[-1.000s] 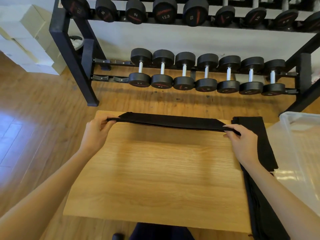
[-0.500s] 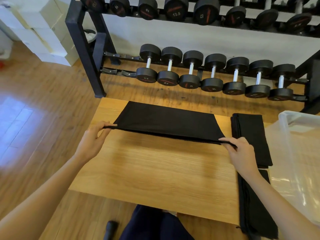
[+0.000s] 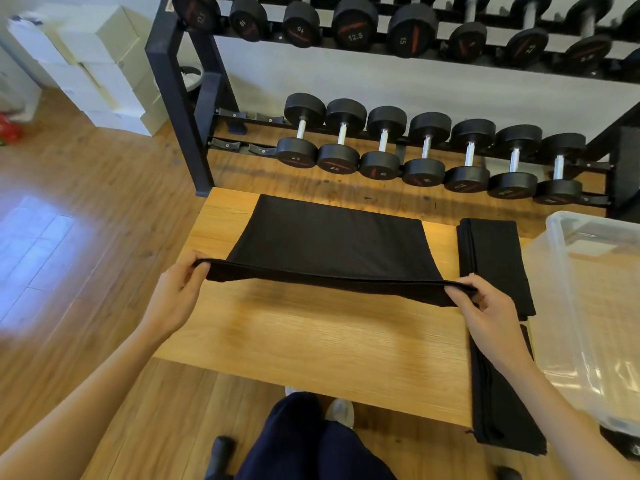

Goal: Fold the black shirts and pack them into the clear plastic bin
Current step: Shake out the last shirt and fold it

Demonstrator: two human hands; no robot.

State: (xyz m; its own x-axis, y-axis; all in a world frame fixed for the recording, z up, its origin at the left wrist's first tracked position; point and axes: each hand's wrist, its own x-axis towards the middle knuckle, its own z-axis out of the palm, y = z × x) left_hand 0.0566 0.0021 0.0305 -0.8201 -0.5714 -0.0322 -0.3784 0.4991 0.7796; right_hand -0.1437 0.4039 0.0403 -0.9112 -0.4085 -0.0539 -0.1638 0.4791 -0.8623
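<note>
Black cloth, a partly folded shirt (image 3: 329,242), lies stretched across the far half of the wooden surface (image 3: 311,341), its long axis running from 9 o'clock to 3 o'clock. Its far edge rests flat on the wood toward 12 o'clock, while the near edge is lifted clear and held taut. The left hand (image 3: 175,296) pinches the near corner at the 9 o'clock end, thumb and fingers curled over the hem; the right hand (image 3: 486,313) pinches the opposite corner at the 3 o'clock end in the same way. Both sit equally close to the cloth, so the body of the shirt lies toward 12 o'clock from each of them, and the next fold would likely carry the held edge that way.

The fabric is plain, matte and smooth, with a doubled near hem. At 3 o'clock a folded black shirt (image 3: 495,258) lies on the surface, with another dark stack (image 3: 498,410) nearer the person. The clear plastic bin (image 3: 595,306) stands just beyond them, farther toward 3 o'clock, nearer the right hand.
</note>
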